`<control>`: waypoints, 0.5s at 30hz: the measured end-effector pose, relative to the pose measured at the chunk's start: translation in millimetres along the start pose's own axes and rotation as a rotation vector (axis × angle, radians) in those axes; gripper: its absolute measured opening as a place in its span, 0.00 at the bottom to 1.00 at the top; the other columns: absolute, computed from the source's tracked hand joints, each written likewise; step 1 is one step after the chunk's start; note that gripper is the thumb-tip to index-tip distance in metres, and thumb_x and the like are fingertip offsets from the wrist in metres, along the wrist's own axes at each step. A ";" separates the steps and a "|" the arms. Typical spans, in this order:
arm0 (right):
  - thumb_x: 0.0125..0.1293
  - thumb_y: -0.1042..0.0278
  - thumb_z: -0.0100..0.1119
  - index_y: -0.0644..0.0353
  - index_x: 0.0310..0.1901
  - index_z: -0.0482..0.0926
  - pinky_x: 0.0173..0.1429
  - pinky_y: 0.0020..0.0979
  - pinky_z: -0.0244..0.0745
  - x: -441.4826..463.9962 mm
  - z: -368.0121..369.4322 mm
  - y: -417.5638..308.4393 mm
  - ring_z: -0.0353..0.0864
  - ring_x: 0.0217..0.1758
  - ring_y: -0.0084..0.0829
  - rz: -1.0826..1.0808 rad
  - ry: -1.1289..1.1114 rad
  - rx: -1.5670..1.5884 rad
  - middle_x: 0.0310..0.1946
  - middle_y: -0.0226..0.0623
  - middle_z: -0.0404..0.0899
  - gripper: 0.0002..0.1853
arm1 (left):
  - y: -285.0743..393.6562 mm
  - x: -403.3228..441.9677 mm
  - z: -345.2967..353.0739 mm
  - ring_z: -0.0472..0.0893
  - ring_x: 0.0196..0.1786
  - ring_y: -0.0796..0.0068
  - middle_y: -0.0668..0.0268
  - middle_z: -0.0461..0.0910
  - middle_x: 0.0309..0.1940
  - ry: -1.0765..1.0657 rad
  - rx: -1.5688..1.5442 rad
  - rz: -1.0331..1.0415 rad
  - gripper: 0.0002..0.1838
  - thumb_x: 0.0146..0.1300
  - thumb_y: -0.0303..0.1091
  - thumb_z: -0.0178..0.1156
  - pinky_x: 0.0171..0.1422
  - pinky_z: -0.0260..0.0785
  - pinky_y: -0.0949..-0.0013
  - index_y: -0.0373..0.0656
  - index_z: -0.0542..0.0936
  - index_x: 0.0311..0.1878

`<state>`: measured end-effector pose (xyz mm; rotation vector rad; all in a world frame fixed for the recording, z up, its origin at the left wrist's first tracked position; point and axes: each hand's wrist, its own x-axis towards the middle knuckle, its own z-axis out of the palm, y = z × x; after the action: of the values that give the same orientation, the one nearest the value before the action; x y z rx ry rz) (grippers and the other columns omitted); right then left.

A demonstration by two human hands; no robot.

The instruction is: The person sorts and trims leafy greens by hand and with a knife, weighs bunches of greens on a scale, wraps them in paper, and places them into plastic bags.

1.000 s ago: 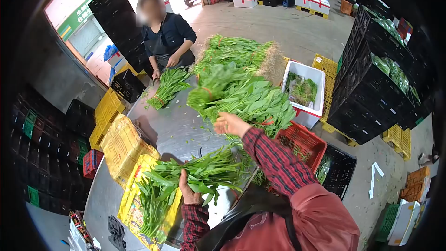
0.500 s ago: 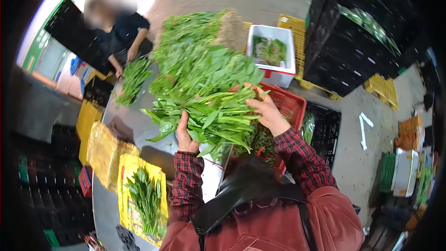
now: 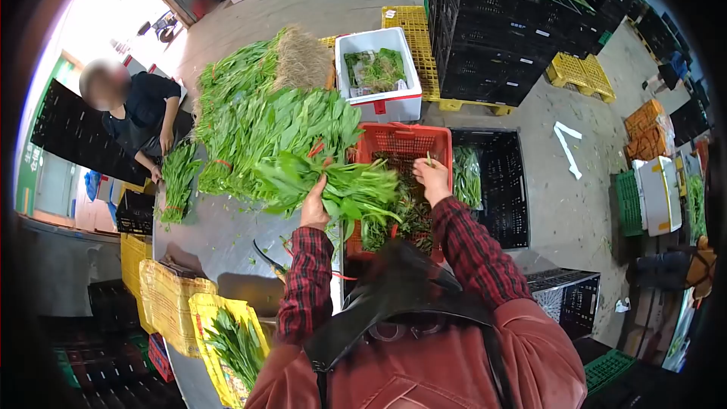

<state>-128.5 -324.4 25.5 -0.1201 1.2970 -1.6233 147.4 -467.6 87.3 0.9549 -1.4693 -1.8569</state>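
My left hand (image 3: 314, 206) is closed round a bunch of leafy greens (image 3: 333, 188), stems pointing right, at the edge of a large heap of greens (image 3: 276, 125) on the metal table (image 3: 227, 231). My right hand (image 3: 432, 180) is apart from the bunch, over the red crate (image 3: 409, 135), its fingertips pinched on what looks like a thin green stem (image 3: 429, 157). Dark, loose trimmings (image 3: 413, 220) lie in the crate. Knife-like, a curved dark tool (image 3: 268, 259) rests on the table left of my left forearm.
Across the table a person (image 3: 144, 117) handles another bunch (image 3: 179, 182). A white foam box (image 3: 382, 106) stands behind the red crate, a black crate (image 3: 500, 189) to its right. Near me are a yellow bag (image 3: 208, 318) with greens and a wrapped yellow block (image 3: 173, 303). Stacked black crates (image 3: 485, 53) stand behind.
My right hand has come off the bunch and moved over the red crate, its fingers now pinched. My left hand still holds the bunch. The view has turned right.
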 end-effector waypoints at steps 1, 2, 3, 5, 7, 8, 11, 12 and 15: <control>0.62 0.70 0.66 0.60 0.56 0.75 0.51 0.33 0.74 7.3 -14.4 7.5 0.78 0.51 0.26 0.004 0.120 -0.107 0.48 0.31 0.78 0.20 | -20.7 10.5 -12.6 0.75 0.63 0.65 0.60 0.75 0.62 0.042 0.307 0.074 0.25 0.67 0.35 0.59 0.69 0.64 0.64 0.42 0.71 0.67; 0.62 0.70 0.66 0.60 0.56 0.75 0.51 0.33 0.74 2.6 -16.3 4.5 0.78 0.51 0.26 0.005 0.118 -0.104 0.48 0.31 0.78 0.20 | -40.9 20.5 -24.8 0.76 0.62 0.66 0.61 0.76 0.61 0.107 0.617 0.134 0.25 0.66 0.35 0.61 0.67 0.65 0.65 0.41 0.73 0.65; 0.63 0.67 0.66 0.61 0.57 0.75 0.52 0.34 0.74 -8.2 -16.0 -1.6 0.78 0.51 0.27 0.032 0.088 -0.205 0.48 0.32 0.78 0.21 | -58.6 32.1 -36.6 0.75 0.63 0.67 0.60 0.75 0.63 0.116 0.598 0.078 0.25 0.67 0.31 0.58 0.69 0.63 0.67 0.43 0.70 0.67; 0.64 0.61 0.66 0.64 0.59 0.74 0.53 0.34 0.73 -25.4 -14.1 -8.3 0.77 0.52 0.30 0.085 0.031 -0.400 0.49 0.35 0.77 0.25 | -68.1 42.1 -48.1 0.73 0.64 0.69 0.57 0.73 0.65 0.123 0.576 -0.005 0.26 0.69 0.26 0.53 0.70 0.61 0.71 0.46 0.67 0.70; 0.64 0.59 0.66 0.64 0.59 0.73 0.54 0.35 0.73 -19.6 -13.1 -15.4 0.76 0.53 0.31 0.036 0.007 -0.381 0.50 0.35 0.76 0.26 | -42.4 42.4 -42.6 0.74 0.63 0.69 0.59 0.74 0.64 0.121 0.615 0.008 0.26 0.68 0.28 0.55 0.69 0.62 0.70 0.43 0.68 0.69; 0.64 0.58 0.66 0.65 0.60 0.73 0.55 0.36 0.72 -19.1 -14.6 -16.1 0.76 0.54 0.32 -0.001 -0.017 -0.372 0.50 0.35 0.75 0.28 | -23.3 33.7 -35.4 0.75 0.62 0.67 0.61 0.75 0.62 0.120 0.658 0.038 0.26 0.66 0.32 0.59 0.67 0.64 0.68 0.38 0.70 0.67; 0.63 0.55 0.66 0.63 0.61 0.71 0.57 0.38 0.72 -23.8 -8.2 -12.1 0.75 0.55 0.31 -0.017 -0.046 -0.401 0.52 0.35 0.74 0.30 | -38.7 25.2 -52.4 0.75 0.61 0.66 0.62 0.76 0.61 0.102 0.498 -0.029 0.28 0.64 0.35 0.62 0.67 0.65 0.65 0.35 0.71 0.65; 0.63 0.53 0.66 0.62 0.62 0.71 0.57 0.38 0.71 -19.2 2.5 -18.1 0.75 0.56 0.30 -0.020 -0.046 -0.433 0.53 0.34 0.74 0.30 | -35.0 33.1 -55.7 0.75 0.62 0.66 0.61 0.75 0.62 0.075 0.297 -0.101 0.27 0.65 0.34 0.61 0.68 0.65 0.65 0.36 0.71 0.66; 0.63 0.54 0.66 0.60 0.63 0.70 0.57 0.38 0.71 -26.2 27.4 -25.5 0.75 0.55 0.28 0.021 -0.125 -0.342 0.53 0.33 0.75 0.31 | -5.7 21.1 -47.6 0.74 0.64 0.66 0.59 0.74 0.63 -0.031 -0.079 -0.152 0.25 0.66 0.34 0.60 0.70 0.63 0.64 0.38 0.72 0.66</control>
<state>-115.1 -325.9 69.2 -0.4085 1.4624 -1.3420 174.1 -509.7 71.5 1.0285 -1.3639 -2.0307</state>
